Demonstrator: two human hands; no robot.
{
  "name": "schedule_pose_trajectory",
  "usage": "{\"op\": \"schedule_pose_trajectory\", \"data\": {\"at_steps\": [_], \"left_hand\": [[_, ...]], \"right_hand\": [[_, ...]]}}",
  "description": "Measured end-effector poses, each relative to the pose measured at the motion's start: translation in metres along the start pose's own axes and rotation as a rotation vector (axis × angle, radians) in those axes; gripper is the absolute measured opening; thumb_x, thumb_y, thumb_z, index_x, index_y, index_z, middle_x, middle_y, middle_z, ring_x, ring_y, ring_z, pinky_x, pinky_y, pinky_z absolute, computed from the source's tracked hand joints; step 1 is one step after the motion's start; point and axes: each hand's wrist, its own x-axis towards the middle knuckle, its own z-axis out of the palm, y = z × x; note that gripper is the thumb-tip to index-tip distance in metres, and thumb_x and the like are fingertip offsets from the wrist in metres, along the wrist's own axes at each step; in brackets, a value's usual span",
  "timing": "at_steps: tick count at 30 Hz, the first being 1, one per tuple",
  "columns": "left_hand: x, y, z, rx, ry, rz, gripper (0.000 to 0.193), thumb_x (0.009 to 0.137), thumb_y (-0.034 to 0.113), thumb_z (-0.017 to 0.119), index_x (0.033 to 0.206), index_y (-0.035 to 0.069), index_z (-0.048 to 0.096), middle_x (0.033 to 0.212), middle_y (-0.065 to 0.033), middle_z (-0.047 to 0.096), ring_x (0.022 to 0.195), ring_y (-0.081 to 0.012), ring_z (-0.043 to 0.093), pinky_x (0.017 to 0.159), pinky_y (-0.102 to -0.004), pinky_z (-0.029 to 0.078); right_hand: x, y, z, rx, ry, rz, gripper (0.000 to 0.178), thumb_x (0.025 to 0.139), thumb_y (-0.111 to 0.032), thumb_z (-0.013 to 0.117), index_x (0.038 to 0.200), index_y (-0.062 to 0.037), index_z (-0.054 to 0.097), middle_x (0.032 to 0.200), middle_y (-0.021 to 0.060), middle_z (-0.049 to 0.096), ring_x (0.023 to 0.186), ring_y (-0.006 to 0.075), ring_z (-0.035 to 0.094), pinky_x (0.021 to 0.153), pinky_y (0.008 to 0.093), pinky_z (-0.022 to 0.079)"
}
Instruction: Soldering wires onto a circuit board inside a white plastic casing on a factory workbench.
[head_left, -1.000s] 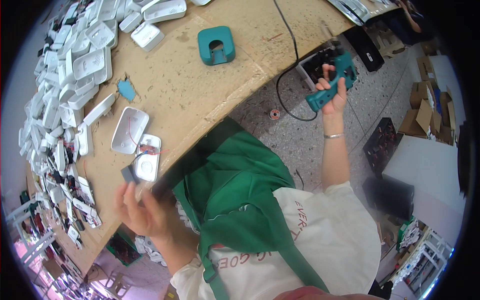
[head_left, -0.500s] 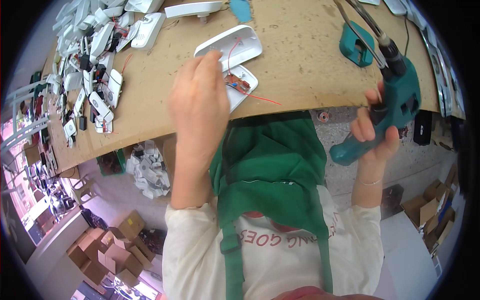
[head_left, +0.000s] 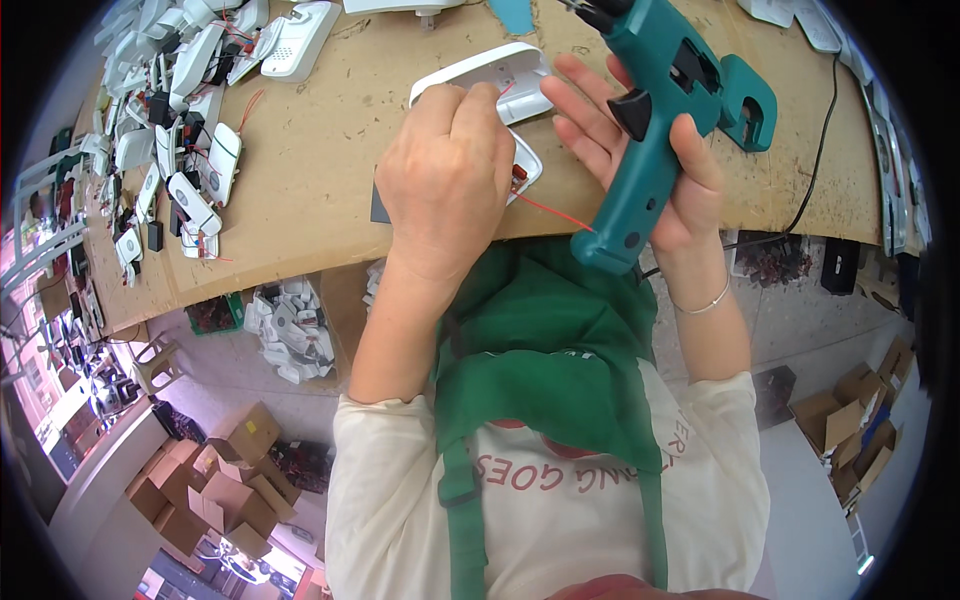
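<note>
My right hand (head_left: 690, 190) holds a teal pistol-shaped soldering gun (head_left: 650, 140) with a black trigger. Its thumb lies across the body while the other fingers are partly spread, and the nozzle points up at the frame's top. Curled into a closed shape, my left hand (head_left: 450, 180) is over an opened white plastic housing; its fingertips are hidden, so what they pinch cannot be made out. The hollow shell (head_left: 485, 65) lies behind, and the other half (head_left: 528, 160) with a small board peeks out beside the hand. A red wire (head_left: 550, 210) runs toward the gun's handle.
Many white housings with wires (head_left: 195, 130) heap up on the table's left. A teal holder (head_left: 750, 105) stands behind the gun, and a black cord (head_left: 825, 150) crosses the right side. A dark flat piece (head_left: 379, 205) shows beside my left wrist. Cardboard boxes (head_left: 235, 495) sit below left.
My right hand has brought the soldering gun leftward, close to the housing, and loosened some fingers. My left hand has shifted right and now covers much of the board half.
</note>
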Motion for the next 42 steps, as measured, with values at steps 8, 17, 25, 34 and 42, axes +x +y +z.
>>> {"op": "schedule_pose_trajectory", "data": {"at_steps": [8,17,25,34,42], "left_hand": [[0.007,-0.002,0.004,0.177,0.2,0.1,0.006,0.07,0.008,0.069,0.073,0.01,0.064,0.092,-0.002,0.06,0.086,-0.021,0.058,0.085,-0.0416,0.037],[0.014,-0.013,0.013,0.07,0.095,0.136,0.006,0.072,0.006,0.065,0.078,0.008,0.066,0.104,-0.002,0.061,0.095,-0.0238,0.058,0.089,-0.0443,0.037],[0.032,-0.007,0.009,-0.439,0.312,0.286,0.011,0.069,-0.008,0.063,0.079,-0.006,0.06,0.09,-0.0174,0.06,0.077,-0.034,0.059,0.067,-0.0408,0.048],[0.035,0.009,-0.012,-0.396,-0.01,-0.087,0.008,0.079,-0.004,0.055,0.086,-0.003,0.058,0.084,-0.018,0.058,0.077,-0.0338,0.056,0.069,-0.04,0.045],[0.036,0.013,-0.015,-0.482,-0.026,-0.173,0.01,0.083,-0.001,0.051,0.089,-0.001,0.058,0.081,-0.0186,0.056,0.076,-0.0342,0.054,0.069,-0.0393,0.044]], "right_hand": [[-0.009,-0.019,0.007,-0.23,-0.027,0.027,0.069,0.093,-0.029,0.059,0.146,-0.0006,0.026,0.153,0.0238,0.021,0.131,0.0342,0.041,0.098,0.0414,0.048],[-0.098,-0.062,0.03,-1.055,0.231,-0.221,0.068,0.072,-0.014,0.079,0.127,0.0105,0.047,0.116,0.0237,0.061,0.073,0.0194,0.062,0.066,0.0274,0.052],[-0.107,-0.054,0.039,-1.363,0.331,-0.041,0.033,0.072,0.004,0.077,0.103,0.0062,0.063,0.084,0.0096,0.066,0.074,0.0147,0.062,0.064,0.0267,0.051],[-0.094,-0.048,0.04,-1.477,0.246,-0.093,0.045,0.072,0.001,0.079,0.113,0.0081,0.06,0.085,0.008,0.067,0.074,0.013,0.062,0.066,0.0247,0.051],[-0.094,-0.051,0.044,-1.616,0.238,-0.11,0.044,0.071,-0.002,0.081,0.109,0.0077,0.062,0.085,0.0078,0.067,0.071,0.0134,0.063,0.065,0.0241,0.05]]}}
